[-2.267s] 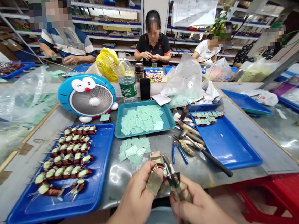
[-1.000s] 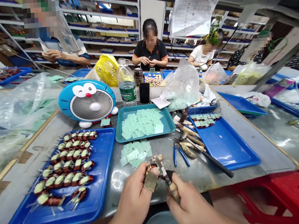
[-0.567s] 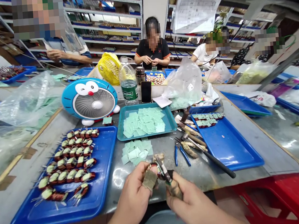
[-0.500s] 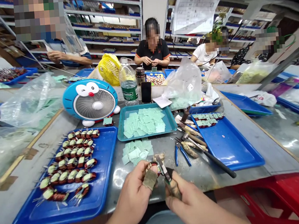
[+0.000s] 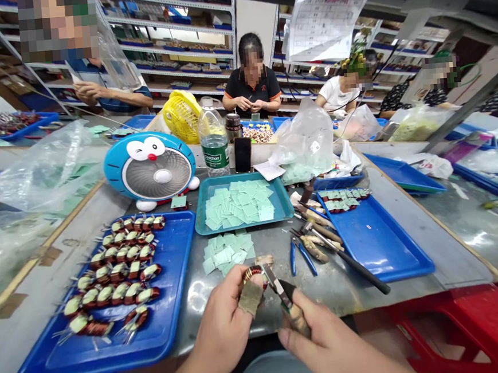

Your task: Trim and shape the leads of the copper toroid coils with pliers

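The coil point(image 5: 253, 272) was above the tabletop's point(image 5: 338, 286) near edge, pinched in my left hand point(image 5: 222, 309). My right hand point(image 5: 315, 325) was clasped round the pliers point(image 5: 279, 287); hands close, apart. The plier tips lay at the coil's right side; could not tell whether they gripped a lead. I judged the coil needed firm bracing, tips kept off the windings. Counts: one coil in hand, one pliers. Green sheets: two piles, one in the teal tray point(image 5: 288, 212), one by its near edge; overlapping, uncountable. Blue-handled cutters point(image 5: 302, 254): one. Left blue tray point(image 5: 181, 261): two coils nearest its near edge, rows beyond too crowded to count. Right blue tray point(image 5: 392, 250): two short rows, far left corner.
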Available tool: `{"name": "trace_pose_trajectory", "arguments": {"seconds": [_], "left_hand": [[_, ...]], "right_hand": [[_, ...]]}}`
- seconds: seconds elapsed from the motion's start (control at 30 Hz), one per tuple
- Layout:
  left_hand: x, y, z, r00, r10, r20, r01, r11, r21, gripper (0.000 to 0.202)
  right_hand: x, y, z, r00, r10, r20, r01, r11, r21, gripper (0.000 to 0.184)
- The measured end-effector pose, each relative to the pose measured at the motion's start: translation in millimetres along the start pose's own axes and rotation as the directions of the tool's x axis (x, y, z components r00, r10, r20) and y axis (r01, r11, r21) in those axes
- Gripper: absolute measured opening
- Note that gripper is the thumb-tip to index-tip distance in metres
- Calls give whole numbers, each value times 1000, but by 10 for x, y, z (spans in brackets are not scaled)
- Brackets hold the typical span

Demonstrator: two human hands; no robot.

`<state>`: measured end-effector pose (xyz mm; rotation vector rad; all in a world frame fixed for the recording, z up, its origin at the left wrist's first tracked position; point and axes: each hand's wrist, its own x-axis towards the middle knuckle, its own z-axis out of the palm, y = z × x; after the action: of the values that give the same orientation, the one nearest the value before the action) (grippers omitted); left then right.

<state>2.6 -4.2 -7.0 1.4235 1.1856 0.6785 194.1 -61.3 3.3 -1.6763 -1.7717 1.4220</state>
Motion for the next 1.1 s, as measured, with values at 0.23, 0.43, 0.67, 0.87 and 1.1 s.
{"name": "trace_pose_trajectory", "arguments": {"seconds": [0.23, 0.43, 0.67, 0.87, 1.1], "left_hand": [[-58, -31, -54, 999, 32, -7, -32, 999, 14, 38], [-16, -40, -100, 997, 66, -41, -64, 997, 42, 38], [-9, 3, -135, 994, 85, -75, -82, 996, 40, 36], [-29, 13, -77, 982, 90, -164, -87, 996, 25, 33], [155, 78, 100, 927, -3, -376, -40, 993, -107, 36]], "right_hand": [[9, 107, 158, 992, -90, -83, 72, 977, -201, 15], [83, -39, 137, 991, -87, -98, 75, 990, -119, 10], [131, -64, 216, 988, -83, -127, 63, 985, -158, 6], [153, -34, 288, 972, -106, -211, 55, 971, -234, 6], [391, -15, 313, 867, -248, -433, -20, 850, -527, 17]]}}
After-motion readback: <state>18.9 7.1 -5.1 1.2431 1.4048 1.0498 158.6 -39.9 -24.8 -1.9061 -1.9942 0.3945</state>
